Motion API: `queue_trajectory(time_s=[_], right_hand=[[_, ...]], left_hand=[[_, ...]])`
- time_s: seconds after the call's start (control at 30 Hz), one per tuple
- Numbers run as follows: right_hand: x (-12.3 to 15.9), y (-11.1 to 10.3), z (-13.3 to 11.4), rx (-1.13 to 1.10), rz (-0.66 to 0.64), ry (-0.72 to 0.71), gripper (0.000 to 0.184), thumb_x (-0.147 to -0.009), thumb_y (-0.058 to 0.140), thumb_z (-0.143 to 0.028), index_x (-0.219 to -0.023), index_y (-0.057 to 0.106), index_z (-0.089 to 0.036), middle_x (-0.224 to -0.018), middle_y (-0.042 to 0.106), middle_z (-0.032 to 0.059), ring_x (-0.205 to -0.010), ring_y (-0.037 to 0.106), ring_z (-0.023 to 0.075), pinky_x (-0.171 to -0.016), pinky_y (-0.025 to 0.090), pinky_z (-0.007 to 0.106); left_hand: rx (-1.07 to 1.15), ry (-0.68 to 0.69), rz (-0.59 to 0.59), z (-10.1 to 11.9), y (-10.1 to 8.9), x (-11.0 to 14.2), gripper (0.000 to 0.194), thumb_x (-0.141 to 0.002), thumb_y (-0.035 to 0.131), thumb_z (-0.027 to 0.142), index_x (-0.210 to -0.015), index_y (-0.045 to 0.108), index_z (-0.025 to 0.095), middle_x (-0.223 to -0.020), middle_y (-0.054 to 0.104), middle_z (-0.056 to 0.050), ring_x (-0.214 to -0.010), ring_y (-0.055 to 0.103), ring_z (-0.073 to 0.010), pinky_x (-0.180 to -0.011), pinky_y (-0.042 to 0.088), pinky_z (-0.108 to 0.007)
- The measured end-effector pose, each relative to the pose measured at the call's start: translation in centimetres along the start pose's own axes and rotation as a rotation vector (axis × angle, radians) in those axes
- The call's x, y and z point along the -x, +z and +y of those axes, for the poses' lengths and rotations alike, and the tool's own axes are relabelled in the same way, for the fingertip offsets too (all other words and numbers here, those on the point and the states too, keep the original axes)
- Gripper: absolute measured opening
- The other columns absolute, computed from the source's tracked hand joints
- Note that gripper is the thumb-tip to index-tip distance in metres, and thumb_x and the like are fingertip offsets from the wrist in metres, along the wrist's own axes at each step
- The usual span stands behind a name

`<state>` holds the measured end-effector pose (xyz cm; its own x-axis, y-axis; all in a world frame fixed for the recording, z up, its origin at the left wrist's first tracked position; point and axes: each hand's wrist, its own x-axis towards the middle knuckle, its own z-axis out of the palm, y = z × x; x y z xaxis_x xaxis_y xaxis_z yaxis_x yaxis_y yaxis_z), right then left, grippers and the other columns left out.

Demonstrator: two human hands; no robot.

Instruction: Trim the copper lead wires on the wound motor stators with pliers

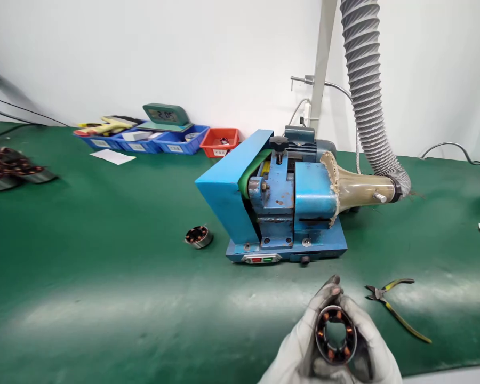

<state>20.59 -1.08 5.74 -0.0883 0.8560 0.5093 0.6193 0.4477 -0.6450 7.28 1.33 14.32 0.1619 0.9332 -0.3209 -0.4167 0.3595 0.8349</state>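
Note:
Both my gloved hands are low in the view, near the table's front edge, holding one round motor stator (336,334) with copper windings between them. My left hand (300,346) wraps its left side, fingers closed. My right hand (374,346) grips its right side. The stator's open bore faces the camera. Beyond the hands stands a blue belt grinder machine (272,202) with a green belt. A second stator (199,236) lies on the green mat (104,256) to the machine's left.
Yellow-handled cutters (392,304) lie right of my hands. A grey ribbed hose (364,90) runs up from the machine. Blue bins (144,140), a red bin (221,141) and a clock (166,114) stand at the back wall. More stators (8,168) are piled far left.

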Motion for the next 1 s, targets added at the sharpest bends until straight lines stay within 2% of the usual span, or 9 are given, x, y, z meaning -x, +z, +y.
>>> queue_trajectory(time_s=[0.1,0.2,0.3,0.37,0.47,0.53,0.63,0.8,1.0], right_hand=[[-0.4,-0.1,-0.8,-0.021,0.040,-0.060,0.043,-0.081,0.061,-0.024,-0.123,0.053,-0.024,-0.117,0.063,0.0093,-0.104,0.063,0.0277,-0.081,0.056,0.033],[-1.2,-0.5,-1.5,-0.025,0.093,-0.063,0.037,-0.083,0.060,-0.027,-0.120,0.054,-0.026,-0.111,0.065,0.0099,-0.098,0.065,0.0269,-0.076,0.057,0.034],[-1.9,-0.7,-2.0,-0.023,0.175,0.009,0.044,-0.080,0.065,-0.031,-0.121,0.052,-0.022,-0.110,0.063,0.0136,-0.095,0.064,0.0288,-0.071,0.058,0.037],[-2.2,-0.8,-2.2,-0.027,0.221,0.044,0.047,-0.077,0.067,-0.032,-0.120,0.052,-0.020,-0.109,0.062,0.0150,-0.094,0.064,0.0297,-0.071,0.058,0.039],[-2.2,-1.0,-2.3,-0.034,0.236,0.043,0.045,-0.077,0.067,-0.032,-0.119,0.052,-0.021,-0.108,0.063,0.0143,-0.094,0.064,0.0296,-0.072,0.057,0.040],[-2.1,-1.0,-2.4,-0.039,0.226,0.032,0.046,-0.077,0.067,-0.030,-0.120,0.052,-0.022,-0.109,0.064,0.0138,-0.094,0.064,0.0294,-0.073,0.057,0.040],[-1.7,-1.2,-2.2,-0.046,0.181,0.016,0.047,-0.078,0.065,-0.028,-0.123,0.051,-0.023,-0.112,0.063,0.0130,-0.097,0.063,0.0297,-0.075,0.057,0.041],[-1.2,-1.3,-1.6,-0.100,0.178,-0.004,0.047,-0.077,0.065,-0.025,-0.122,0.053,-0.024,-0.115,0.063,0.0114,-0.099,0.063,0.0292,-0.074,0.058,0.040],[-1.2,-1.2,-1.5,-0.056,0.166,-0.030,0.049,-0.078,0.063,-0.026,-0.125,0.051,-0.023,-0.116,0.062,0.0131,-0.100,0.062,0.0310,-0.077,0.057,0.045]], left_hand=[[0.015,0.002,-0.011,0.0,0.1,-0.2,0.033,-0.066,0.074,0.045,-0.086,0.072,0.019,-0.103,0.070,-0.008,-0.104,0.062,-0.0277,-0.091,0.047,-0.035],[0.127,0.029,0.074,-0.2,0.3,-0.4,0.031,-0.069,0.071,0.048,-0.071,0.069,0.017,-0.083,0.072,-0.005,-0.092,0.065,-0.0246,-0.084,0.049,-0.032],[0.249,0.191,0.205,-0.1,-0.3,-0.5,0.030,-0.068,0.072,0.047,-0.061,0.065,0.018,-0.074,0.071,-0.002,-0.097,0.064,-0.0239,-0.085,0.049,-0.029],[0.216,0.272,0.295,0.2,-0.9,-0.6,0.025,-0.068,0.074,0.044,-0.065,0.067,0.020,-0.081,0.073,-0.003,-0.103,0.063,-0.0229,-0.090,0.047,-0.027],[0.009,0.135,0.273,0.9,-1.3,-0.9,0.027,-0.058,0.081,0.034,-0.079,0.072,0.019,-0.090,0.075,-0.007,-0.092,0.067,-0.0244,-0.085,0.051,-0.030],[-0.107,0.043,0.232,1.5,-1.0,-1.0,0.026,-0.052,0.083,0.027,-0.074,0.074,0.016,-0.082,0.076,-0.009,-0.079,0.069,-0.0253,-0.076,0.054,-0.032],[-0.175,0.085,0.262,2.3,-0.7,-1.1,0.013,-0.050,0.080,0.022,-0.056,0.072,0.016,-0.068,0.074,-0.008,-0.068,0.069,-0.0240,-0.067,0.055,-0.030],[-0.036,0.249,0.449,2.9,-0.9,-0.8,0.018,-0.050,0.079,0.019,-0.067,0.074,0.018,-0.071,0.074,-0.003,-0.062,0.066,-0.0165,-0.060,0.054,-0.023],[-0.180,0.095,0.316,2.0,0.0,-0.9,0.011,-0.052,0.075,0.016,-0.063,0.073,0.017,-0.069,0.074,-0.005,-0.067,0.068,-0.0204,-0.064,0.054,-0.026]])
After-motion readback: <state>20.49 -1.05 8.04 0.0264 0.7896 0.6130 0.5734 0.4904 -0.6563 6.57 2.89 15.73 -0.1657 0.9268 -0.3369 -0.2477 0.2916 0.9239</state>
